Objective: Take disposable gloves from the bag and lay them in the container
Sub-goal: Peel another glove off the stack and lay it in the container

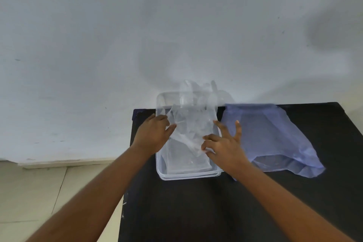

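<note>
Fingers (208,144) of the right hand (225,148) pinch a fold of the clear disposable glove (188,124) at its near right edge, thumb and curled first fingers closed on the film, while the remaining fingers spread wide and extend toward the bag. The left hand (152,133) grips the same glove at its left side, fingers curled over the film above the container's left wall. Both forearms reach in from the lower corners, palms down, wrists level.

The glove, thin, transparent and crumpled, lies stretched between the two hands inside and over the clear rectangular container (186,175); more loose film rises past its far rim. The container sits on the black table (196,212) at its far left part. Just beside it, to the right, lies the pale blue translucent bag (275,139), flattened and wrinkled, its left edge under the right hand.
</note>
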